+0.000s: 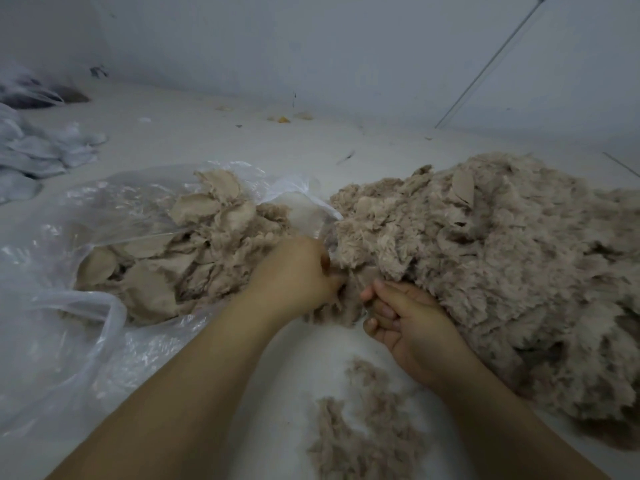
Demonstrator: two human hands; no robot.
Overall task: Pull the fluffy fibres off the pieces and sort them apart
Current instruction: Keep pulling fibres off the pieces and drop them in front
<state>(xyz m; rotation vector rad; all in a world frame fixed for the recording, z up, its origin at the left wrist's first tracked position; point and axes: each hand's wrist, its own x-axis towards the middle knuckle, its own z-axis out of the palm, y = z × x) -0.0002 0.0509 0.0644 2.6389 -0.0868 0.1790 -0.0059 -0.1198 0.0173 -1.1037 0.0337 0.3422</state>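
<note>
Apparently both hands, left [294, 271] and right [405, 320], pinch one fluffy piece [349, 299] between them.

We see a pale white floor [214, 140] running back to a plain grey-white wall [311, 46]. At the far left edge we find a heap of crumpled white fabric pieces [38, 150], and behind it, in the corner, a dim bundle of dark grey material [38, 93] that we cannot make out clearly. Along the foot of the wall we notice a few small yellow-orange scraps [283, 118], lying well apart from the white heap. On the right we see a thin grey rod [491, 60] slanting from the upper corner of the view down to the floor against the wall.
</note>
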